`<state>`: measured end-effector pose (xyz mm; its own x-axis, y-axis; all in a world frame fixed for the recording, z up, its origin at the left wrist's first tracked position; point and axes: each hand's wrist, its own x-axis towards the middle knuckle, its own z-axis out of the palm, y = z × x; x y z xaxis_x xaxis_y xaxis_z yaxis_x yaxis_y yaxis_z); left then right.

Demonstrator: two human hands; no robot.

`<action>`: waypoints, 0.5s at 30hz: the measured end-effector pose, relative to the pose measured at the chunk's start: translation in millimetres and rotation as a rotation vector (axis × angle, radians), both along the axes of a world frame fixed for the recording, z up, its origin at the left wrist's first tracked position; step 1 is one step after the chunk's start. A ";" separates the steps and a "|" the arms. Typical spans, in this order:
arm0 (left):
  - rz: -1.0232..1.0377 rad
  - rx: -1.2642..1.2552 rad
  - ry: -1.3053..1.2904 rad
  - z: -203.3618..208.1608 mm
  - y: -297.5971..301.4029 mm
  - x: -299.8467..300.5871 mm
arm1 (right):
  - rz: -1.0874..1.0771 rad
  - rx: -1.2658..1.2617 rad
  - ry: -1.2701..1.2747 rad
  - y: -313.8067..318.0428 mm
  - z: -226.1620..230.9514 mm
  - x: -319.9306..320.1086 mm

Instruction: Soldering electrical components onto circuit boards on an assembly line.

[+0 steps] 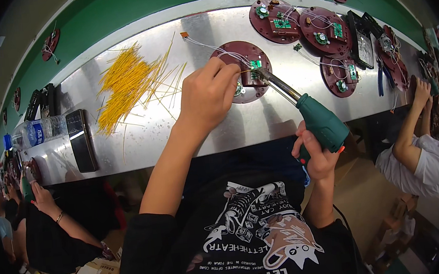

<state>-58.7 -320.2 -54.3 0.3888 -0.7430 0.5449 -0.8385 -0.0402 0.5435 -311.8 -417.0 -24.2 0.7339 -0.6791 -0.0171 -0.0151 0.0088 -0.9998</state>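
Observation:
My right hand is wrapped around the green handle of a soldering gun. Its metal tip points up and left onto a small green circuit board on a dark red round disc. Beside that board my left hand is closed in a pinch, with what looks like a thin yellow wire reaching from the fingertips toward the tip. White wires run from the disc leftward to a small orange-brown piece. My left hand partly covers the disc and a round part on it.
A loose pile of thin yellow wires lies left on the metal bench. Farther left are a phone and a water bottle. Several similar discs, a black tray and pliers lie right. Co-workers sit at both sides.

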 end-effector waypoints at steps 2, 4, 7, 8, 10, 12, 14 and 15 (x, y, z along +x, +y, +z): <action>0.000 0.000 0.000 0.1 0.7 -0.1 | 0.009 0.006 0.028 -1.7 -1.2 -2.2; 0.000 0.000 0.004 0.0 1.0 -0.5 | 0.011 0.012 0.044 -0.5 -1.0 -2.1; 0.001 0.002 0.013 -0.4 0.3 0.1 | -0.052 -0.005 -0.052 3.3 2.1 2.7; -0.005 0.002 0.017 -0.1 -0.7 0.7 | -0.051 -0.001 -0.049 3.7 2.9 2.6; -0.019 0.002 0.026 0.0 -1.5 1.2 | -0.081 -0.004 -0.089 3.9 4.1 1.5; -0.013 0.003 0.026 -0.6 0.7 0.0 | -0.097 -0.004 -0.107 5.0 3.7 0.6; -0.004 -0.006 0.019 -0.7 0.4 0.5 | -0.097 -0.023 -0.093 4.7 2.3 1.3; -0.004 -0.007 0.018 -0.6 0.1 0.5 | -0.098 -0.033 -0.086 4.6 2.0 1.6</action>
